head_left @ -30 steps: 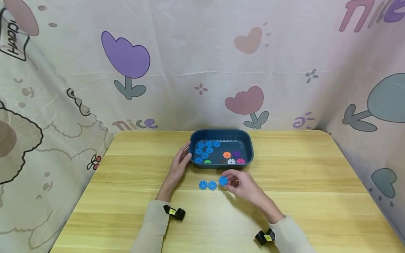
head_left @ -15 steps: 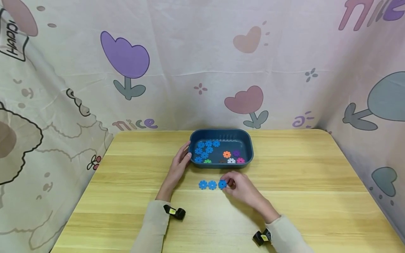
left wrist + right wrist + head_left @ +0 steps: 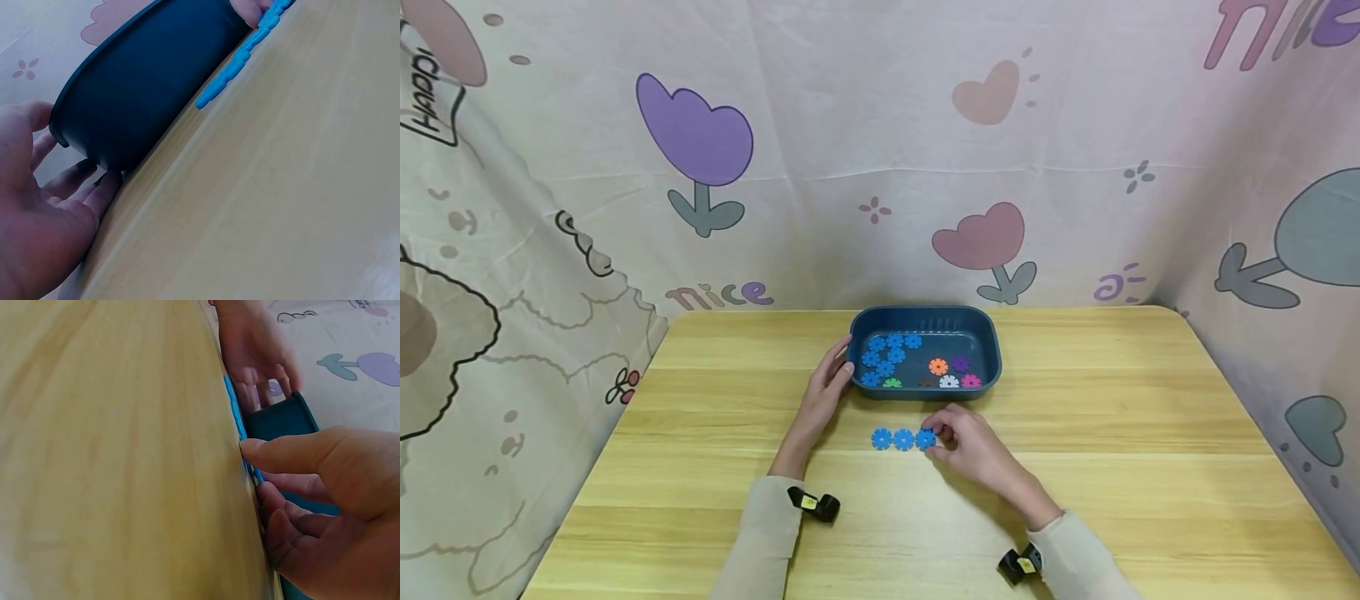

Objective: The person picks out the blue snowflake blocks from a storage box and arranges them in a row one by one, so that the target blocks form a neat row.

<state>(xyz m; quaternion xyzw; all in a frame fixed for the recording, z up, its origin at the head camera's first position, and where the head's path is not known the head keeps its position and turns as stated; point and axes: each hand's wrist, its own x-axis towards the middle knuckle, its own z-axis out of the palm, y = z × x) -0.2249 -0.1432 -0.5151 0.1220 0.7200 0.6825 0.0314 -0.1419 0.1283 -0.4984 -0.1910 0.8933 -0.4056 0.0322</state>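
Note:
In the head view, three blue snowflake discs lie in a row in front of a dark blue tray [image 3: 925,393]. The left disc [image 3: 882,439] and middle disc [image 3: 904,440] lie flat on the table. My right hand [image 3: 973,442] pinches the right disc [image 3: 926,439] by its edge, between thumb and fingers. That disc appears to touch the middle one; whether their slots interlock I cannot tell. My left hand [image 3: 822,400] rests its fingers against the outside of the tray's left end. The left wrist view shows these fingers [image 3: 100,190] touching the tray wall.
Inside the tray, several blue discs [image 3: 885,367] are at the left. Orange [image 3: 937,367], purple [image 3: 960,364], white [image 3: 949,382], pink [image 3: 971,381] and green [image 3: 892,383] discs lie there too. Behind the wooden table [image 3: 1112,400] hangs a printed cloth [image 3: 820,125].
My right hand has lowered the blue disc it pinches to the table and moved it left against the middle disc. My left hand has stayed at the tray.

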